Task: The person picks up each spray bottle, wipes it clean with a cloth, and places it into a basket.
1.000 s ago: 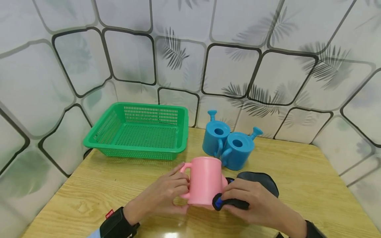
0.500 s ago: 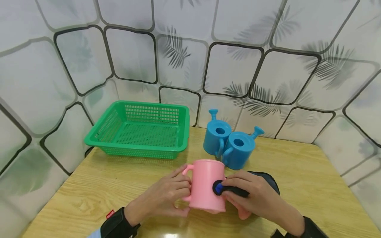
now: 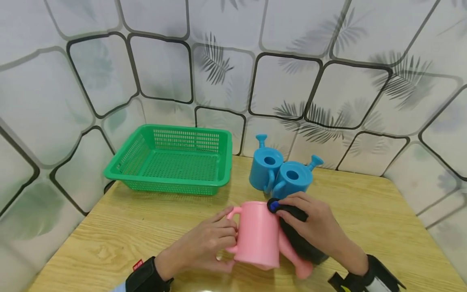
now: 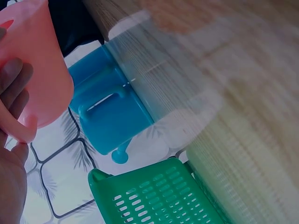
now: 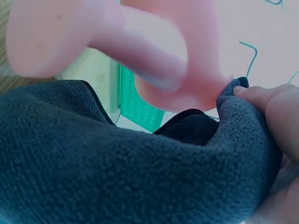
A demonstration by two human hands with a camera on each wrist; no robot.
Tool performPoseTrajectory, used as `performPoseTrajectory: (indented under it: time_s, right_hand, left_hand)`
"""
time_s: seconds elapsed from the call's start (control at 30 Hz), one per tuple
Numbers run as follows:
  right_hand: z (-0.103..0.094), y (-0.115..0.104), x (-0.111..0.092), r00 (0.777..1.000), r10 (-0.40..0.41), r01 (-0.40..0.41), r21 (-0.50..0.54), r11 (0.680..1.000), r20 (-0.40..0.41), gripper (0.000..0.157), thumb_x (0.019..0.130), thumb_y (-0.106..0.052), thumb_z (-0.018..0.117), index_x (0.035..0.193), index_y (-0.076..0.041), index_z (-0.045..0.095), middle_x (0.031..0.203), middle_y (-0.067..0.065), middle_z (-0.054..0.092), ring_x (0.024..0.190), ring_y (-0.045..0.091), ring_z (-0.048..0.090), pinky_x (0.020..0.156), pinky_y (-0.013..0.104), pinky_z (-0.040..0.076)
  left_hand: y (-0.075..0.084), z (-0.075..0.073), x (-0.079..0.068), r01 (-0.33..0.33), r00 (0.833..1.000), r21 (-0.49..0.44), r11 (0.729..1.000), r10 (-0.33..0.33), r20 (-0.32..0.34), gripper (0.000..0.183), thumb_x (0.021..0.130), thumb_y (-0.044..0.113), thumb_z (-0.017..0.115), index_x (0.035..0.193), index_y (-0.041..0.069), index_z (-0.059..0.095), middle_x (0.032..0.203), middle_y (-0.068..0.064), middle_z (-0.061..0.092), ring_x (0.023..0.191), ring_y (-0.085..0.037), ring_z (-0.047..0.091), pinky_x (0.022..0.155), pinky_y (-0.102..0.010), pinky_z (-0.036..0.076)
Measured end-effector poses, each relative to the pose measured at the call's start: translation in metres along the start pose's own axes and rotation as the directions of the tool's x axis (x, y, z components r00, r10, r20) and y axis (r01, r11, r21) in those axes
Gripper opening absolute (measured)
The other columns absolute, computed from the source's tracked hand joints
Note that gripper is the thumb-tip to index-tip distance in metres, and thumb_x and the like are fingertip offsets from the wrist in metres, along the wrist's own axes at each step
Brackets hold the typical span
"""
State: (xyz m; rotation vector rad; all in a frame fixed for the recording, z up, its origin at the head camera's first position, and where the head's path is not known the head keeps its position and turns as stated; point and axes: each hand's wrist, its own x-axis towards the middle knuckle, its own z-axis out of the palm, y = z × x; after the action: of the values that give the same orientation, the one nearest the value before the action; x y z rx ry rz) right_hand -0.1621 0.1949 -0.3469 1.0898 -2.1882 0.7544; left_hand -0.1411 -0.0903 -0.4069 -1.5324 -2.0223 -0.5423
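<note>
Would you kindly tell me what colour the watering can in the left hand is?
The watering can is plain pink, best seen in the head view.

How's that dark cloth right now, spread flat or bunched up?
Bunched up: the right hand grips the cloth, and the right wrist view shows it curving in folds, not lying flat.

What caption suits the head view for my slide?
The left hand grips a pink watering can by its handle while the right hand holds a dark cloth against the can.

Head view downward, wrist views close (basket shared)
</note>
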Motion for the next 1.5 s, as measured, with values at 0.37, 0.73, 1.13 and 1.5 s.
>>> performPoseTrajectory:
  time_s: [0.37, 0.73, 1.13, 1.5]
  right_hand:
    - [-0.005, 0.009, -0.004, 0.981, 0.163, -0.162, -0.019, 0.987, 0.104, 0.028, 0.075, -0.007, 0.081, 0.101, -0.009, 0.073, 0.096, 0.001, 0.074, 0.089, 0.010, 0.067, 0.070, 0.038, 0.061]
    - [0.001, 0.008, -0.013, 0.969, 0.166, -0.176, 0.040, 0.984, 0.183, 0.027, 0.079, -0.008, 0.078, 0.104, -0.013, 0.072, 0.098, -0.001, 0.075, 0.092, 0.008, 0.067, 0.068, 0.039, 0.061]
    - [-0.004, -0.011, -0.021, 0.961, 0.043, -0.085, 0.142, 0.986, 0.274, 0.034, 0.078, -0.011, 0.080, 0.109, -0.019, 0.070, 0.103, -0.003, 0.071, 0.092, 0.008, 0.065, 0.077, 0.021, 0.057]
    - [-0.007, -0.020, -0.029, 0.940, -0.120, 0.028, 0.277, 0.960, 0.321, 0.023, 0.085, -0.025, 0.075, 0.106, -0.019, 0.070, 0.105, -0.002, 0.069, 0.093, 0.009, 0.059, 0.076, 0.026, 0.055]
  left_hand:
    - [-0.002, 0.000, 0.000, -0.006, 1.000, 0.015, 1.000, 0.006, -0.019, 0.023, 0.065, 0.026, 0.077, 0.072, 0.016, 0.058, 0.085, 0.006, 0.067, 0.090, -0.008, 0.057, 0.113, -0.049, 0.031]
    - [-0.003, -0.001, -0.001, 0.026, 1.000, 0.006, 1.000, -0.026, 0.001, 0.022, 0.067, 0.026, 0.077, 0.075, 0.016, 0.059, 0.084, 0.007, 0.066, 0.089, -0.008, 0.056, 0.114, -0.047, 0.030]
    - [-0.011, -0.004, -0.003, 0.028, 0.999, 0.024, 0.999, -0.027, -0.043, 0.024, 0.063, 0.024, 0.078, 0.073, 0.015, 0.058, 0.083, 0.006, 0.065, 0.089, -0.008, 0.058, 0.112, -0.050, 0.032]
    - [-0.015, -0.007, -0.004, 0.054, 0.997, 0.019, 0.998, -0.053, -0.052, 0.023, 0.064, 0.023, 0.079, 0.075, 0.015, 0.060, 0.083, 0.006, 0.066, 0.088, -0.007, 0.058, 0.113, -0.049, 0.031]
